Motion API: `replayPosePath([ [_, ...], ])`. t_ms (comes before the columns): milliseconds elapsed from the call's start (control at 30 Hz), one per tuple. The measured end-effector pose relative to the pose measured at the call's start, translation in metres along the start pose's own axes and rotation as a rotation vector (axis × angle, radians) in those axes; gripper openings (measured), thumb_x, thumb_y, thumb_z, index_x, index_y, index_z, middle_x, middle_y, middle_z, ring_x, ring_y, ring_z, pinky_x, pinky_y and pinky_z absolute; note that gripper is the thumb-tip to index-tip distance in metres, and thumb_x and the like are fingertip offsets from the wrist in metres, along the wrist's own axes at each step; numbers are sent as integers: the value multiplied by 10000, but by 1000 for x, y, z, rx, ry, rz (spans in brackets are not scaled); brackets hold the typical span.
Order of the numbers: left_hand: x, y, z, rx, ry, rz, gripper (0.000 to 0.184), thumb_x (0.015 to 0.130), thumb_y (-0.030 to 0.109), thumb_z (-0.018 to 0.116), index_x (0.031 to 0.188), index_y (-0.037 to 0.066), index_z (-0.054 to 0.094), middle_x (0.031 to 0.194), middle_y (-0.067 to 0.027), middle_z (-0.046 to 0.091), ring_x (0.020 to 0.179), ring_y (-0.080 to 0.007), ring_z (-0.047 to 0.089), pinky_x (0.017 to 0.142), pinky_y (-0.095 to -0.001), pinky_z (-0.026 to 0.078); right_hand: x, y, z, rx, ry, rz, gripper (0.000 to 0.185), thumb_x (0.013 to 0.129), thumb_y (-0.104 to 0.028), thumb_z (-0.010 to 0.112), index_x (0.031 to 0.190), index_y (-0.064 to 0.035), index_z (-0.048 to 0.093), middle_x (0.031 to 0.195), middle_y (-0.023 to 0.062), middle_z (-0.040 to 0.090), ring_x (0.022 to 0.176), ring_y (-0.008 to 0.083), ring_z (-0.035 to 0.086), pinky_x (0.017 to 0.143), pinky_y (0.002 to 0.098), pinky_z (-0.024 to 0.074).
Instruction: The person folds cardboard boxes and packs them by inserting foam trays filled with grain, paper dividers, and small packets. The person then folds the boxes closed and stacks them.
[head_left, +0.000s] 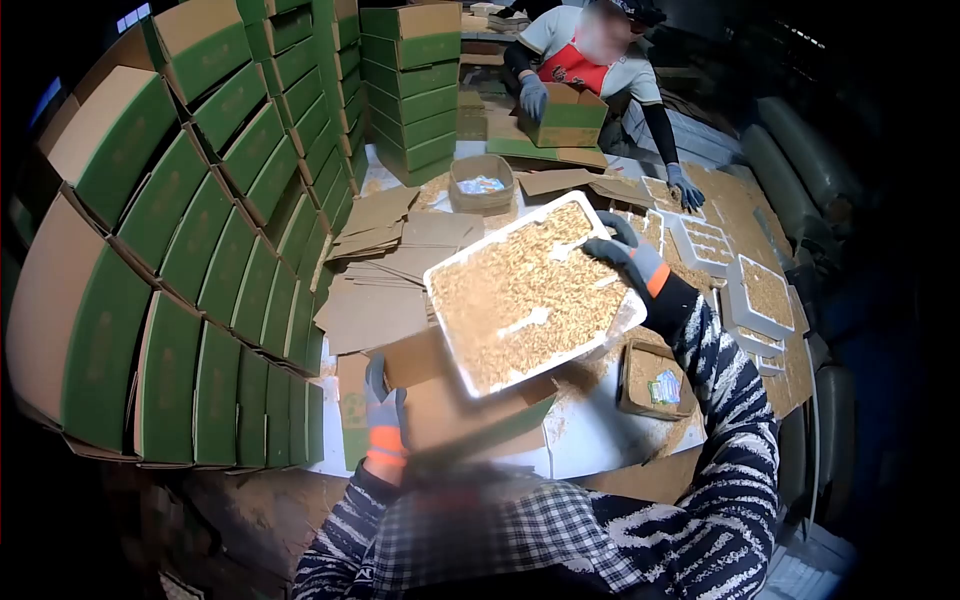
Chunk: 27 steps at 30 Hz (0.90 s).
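My right hand [630,255], in a grey glove with an orange cuff, grips the far right edge of a white foam tray [530,290]. The tray is tilted and full of light brown loose material like wood shavings, with a few white bits showing on top. Beneath it stands an open cardboard box [430,370], brown inside and green outside, partly hidden by the tray. My left hand [385,408], gloved alike, holds the left wall of this box, fingers pointing up along it.
Green-and-brown boxes [230,270] are stacked high on the left. Flat cardboard sheets [375,300] lie beyond the box. Small bins [655,380] hold packets. More white trays [760,295] stand at right. Across the table, a gloved person [590,60] touches a box [565,118] and a tray.
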<state>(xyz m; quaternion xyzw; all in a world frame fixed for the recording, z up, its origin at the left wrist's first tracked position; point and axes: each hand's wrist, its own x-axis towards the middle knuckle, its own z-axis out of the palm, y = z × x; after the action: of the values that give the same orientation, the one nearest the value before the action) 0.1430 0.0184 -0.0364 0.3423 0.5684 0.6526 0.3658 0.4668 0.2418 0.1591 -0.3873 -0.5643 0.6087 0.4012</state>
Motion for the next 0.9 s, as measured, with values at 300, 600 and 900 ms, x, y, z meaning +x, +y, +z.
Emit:
replayPosePath([
  [300,-14,28,-33,-556,14,-124,683,874,-93,516,1510,46,312,1460,-153,440,1234,-258,551,980,-335,522,-37,88,136,-642,-12,-19,725,889,-283,688,1494,-130,318,1372,253,516,1252,396,531,1070,431,411],
  [600,1,13,-59,-165,92,-83,805,678,-157,378,1472,-22,380,1504,-102,417,1395,-226,381,1174,-336,277,-20,135,161,-1397,-295,185,471,913,-105,534,1345,35,409,1074,240,672,1001,379,662,855,454,521],
  [900,15,6,-69,37,-5,51,811,658,-130,359,1461,-27,393,1491,-104,418,1402,-232,365,1183,-319,235,-45,139,149,-1761,-492,-242,532,835,-83,617,1291,151,474,960,157,685,844,270,684,741,363,549],
])
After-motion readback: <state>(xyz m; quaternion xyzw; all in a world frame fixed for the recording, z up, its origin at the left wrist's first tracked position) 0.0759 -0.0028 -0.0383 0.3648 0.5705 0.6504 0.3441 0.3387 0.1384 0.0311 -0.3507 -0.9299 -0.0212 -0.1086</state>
